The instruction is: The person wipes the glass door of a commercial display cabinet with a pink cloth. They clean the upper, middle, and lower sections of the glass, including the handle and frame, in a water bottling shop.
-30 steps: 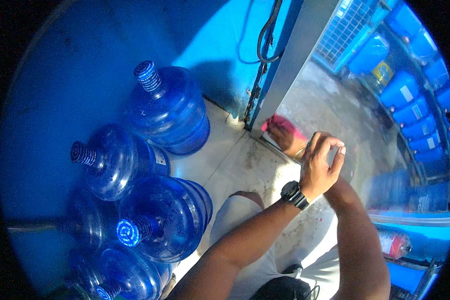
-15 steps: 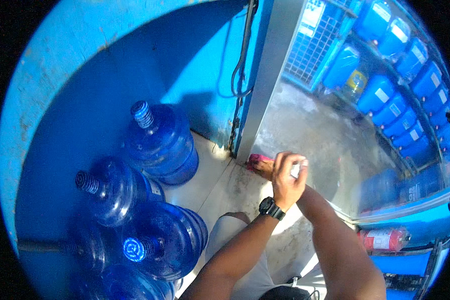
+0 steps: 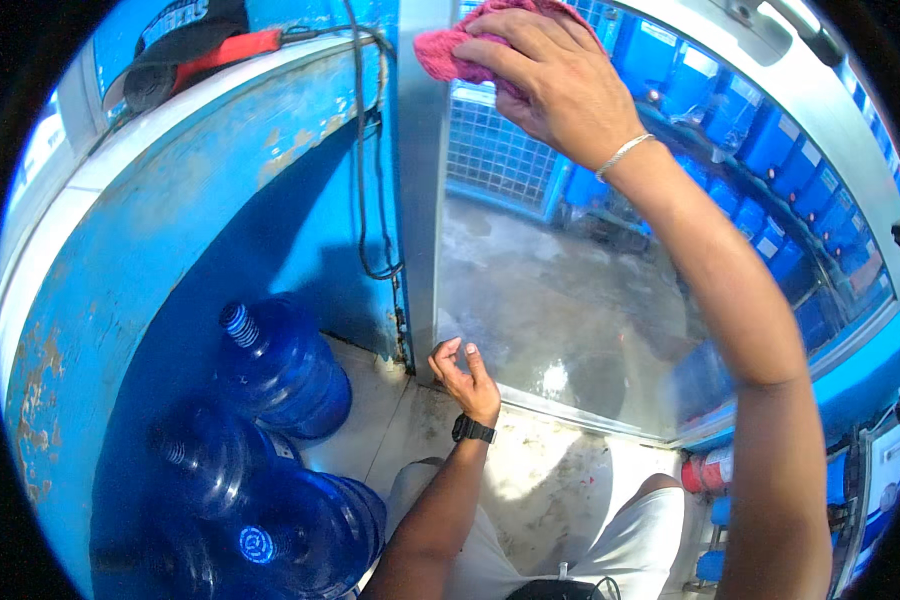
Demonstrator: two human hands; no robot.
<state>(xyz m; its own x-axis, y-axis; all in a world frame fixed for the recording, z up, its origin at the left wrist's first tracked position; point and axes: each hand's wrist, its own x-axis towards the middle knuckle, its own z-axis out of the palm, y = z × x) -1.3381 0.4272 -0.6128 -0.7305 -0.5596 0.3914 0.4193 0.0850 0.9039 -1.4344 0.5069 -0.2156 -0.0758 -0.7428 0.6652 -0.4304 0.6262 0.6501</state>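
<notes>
My right hand (image 3: 565,80), with a silver bracelet at the wrist, is raised to the upper part of a glass door (image 3: 570,290). Its fingers press over a pink cloth (image 3: 442,55), bunched near the door's metal frame (image 3: 422,200). Lower down, my left hand (image 3: 467,383) hovers beside the bottom of that frame, wearing a black wristwatch (image 3: 473,430). Its fingers are loosely bent, the thumb stands apart, and nothing shows in it. Through the glass appear a grey wet-looking floor and rows of blue containers (image 3: 740,100).
Several large blue water jugs (image 3: 285,370) stand on the tiled floor at left against a blue wall (image 3: 220,160). A dark cable (image 3: 360,180) hangs beside the frame. On the ledge lies a red-and-black tool (image 3: 225,55). A red cylinder (image 3: 708,470) sits low at right.
My right hand has risen with the pink cloth from the frame's foot to the glass's upper part. My left hand has shifted left and down in view; the view has tilted upward.
</notes>
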